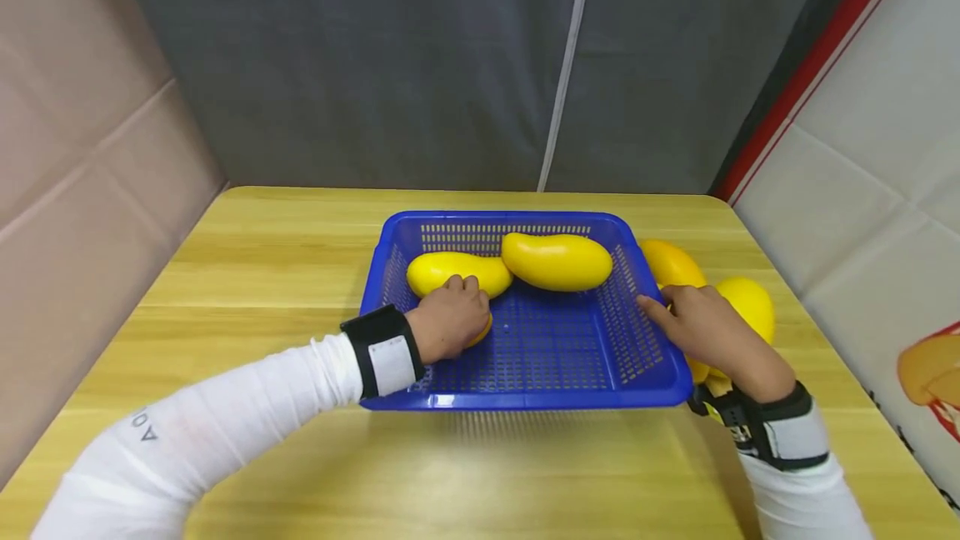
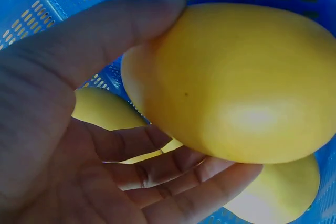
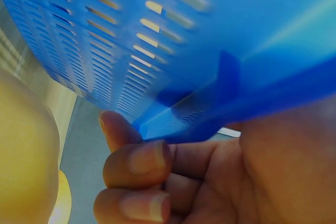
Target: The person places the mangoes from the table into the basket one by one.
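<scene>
A blue plastic basket with slotted walls sits on the table. Inside it, my left hand holds a smooth yellow mango, thumb on one side and fingers on the other; the head view shows only a sliver of this fruit. Just behind that hand lies one long yellow mango, and a second, larger mango rests against its right end near the back wall. At the basket's right side, my right hand grips the rim, with fingers curled beneath the edge in the right wrist view.
Outside the basket on the right are several more yellow fruits, among them an orange-yellow mango and a paler mango, partly covered by the right hand. The wooden table ends at a grey curtain, with padded walls on both sides.
</scene>
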Motion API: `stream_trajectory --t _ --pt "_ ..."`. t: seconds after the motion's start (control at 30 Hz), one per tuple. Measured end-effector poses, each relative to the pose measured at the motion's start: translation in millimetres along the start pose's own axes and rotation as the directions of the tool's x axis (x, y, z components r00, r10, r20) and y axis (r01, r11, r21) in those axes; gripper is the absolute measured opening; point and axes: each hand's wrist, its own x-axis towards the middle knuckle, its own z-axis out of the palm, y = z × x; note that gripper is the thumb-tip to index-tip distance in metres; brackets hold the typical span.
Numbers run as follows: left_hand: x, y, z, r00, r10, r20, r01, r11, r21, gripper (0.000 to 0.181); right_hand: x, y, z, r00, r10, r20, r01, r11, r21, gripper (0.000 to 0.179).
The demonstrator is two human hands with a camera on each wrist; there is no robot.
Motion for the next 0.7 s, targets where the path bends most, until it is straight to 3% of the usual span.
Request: stream_trajectory --t 0.3,0.53,0.63,0.7 --pt "-0.3 -6.5 -5.9 0.997 -0.02 0.073 0.027 0.995 -0.101 0.042 0.3 1 2 1.0 -0.009 -0.025 0.008 1.0 -0.023 0.039" --pt "3.6 -15.2 -14.0 0.984 -0.041 0.175 0.081 0.97 -0.227 0.073 1.4 0 3 0.999 0.001 -0.035 -0.002 1.0 -0.03 0.038" --pt "2.2 -21.8 -20.5 0.982 -0.048 0.18 0.096 0.958 -0.269 0.07 1.4 0 3 1.0 0.01 -0.03 -0.011 0.999 -0.033 0.037" --pt "-2.3 -28.3 -27.4 0.988 -0.046 0.147 0.088 0.951 -0.297 0.06 1.2 0 4 1.0 0.013 -0.028 -0.014 0.999 -0.032 0.037"
